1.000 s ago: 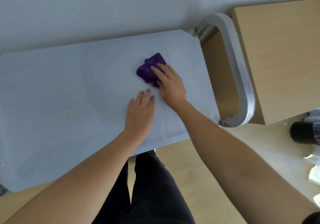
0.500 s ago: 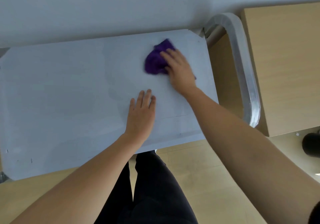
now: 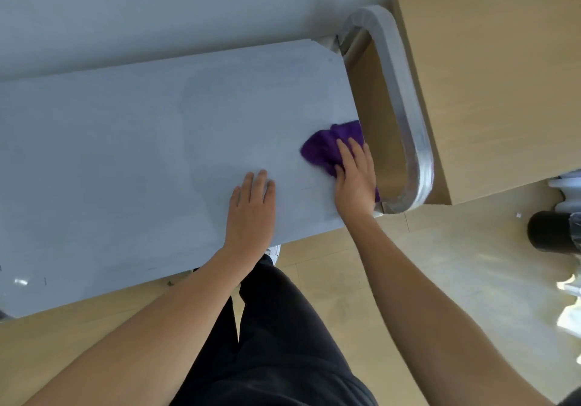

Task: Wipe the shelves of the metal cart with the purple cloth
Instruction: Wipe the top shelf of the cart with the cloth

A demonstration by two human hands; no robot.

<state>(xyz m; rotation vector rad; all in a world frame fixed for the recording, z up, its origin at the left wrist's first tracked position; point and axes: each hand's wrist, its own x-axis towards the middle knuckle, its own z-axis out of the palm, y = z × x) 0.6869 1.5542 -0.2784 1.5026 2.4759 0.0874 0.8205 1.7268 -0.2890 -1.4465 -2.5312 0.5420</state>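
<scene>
The metal cart's top shelf [image 3: 125, 154] is a flat grey sheet that fills the left and middle of the view. A crumpled purple cloth [image 3: 323, 147] lies at the shelf's right edge, partly hanging over it. My right hand [image 3: 355, 179] presses down on the cloth and covers its near part. Flat on the shelf near the front edge, my left hand [image 3: 251, 210] rests with its fingers together, a hand's width left of the cloth, holding nothing. The lower shelves are hidden.
The cart's curved metal handle [image 3: 405, 116] loops out past the right edge. A wooden cabinet [image 3: 490, 75] stands right beside it. A grey wall runs behind the cart. A black cylinder [image 3: 550, 232] and white objects sit on the wooden floor at the right.
My right hand has slid the cloth from the far middle of the shelf to its right edge, nearer the front. My left hand has stayed flat in place.
</scene>
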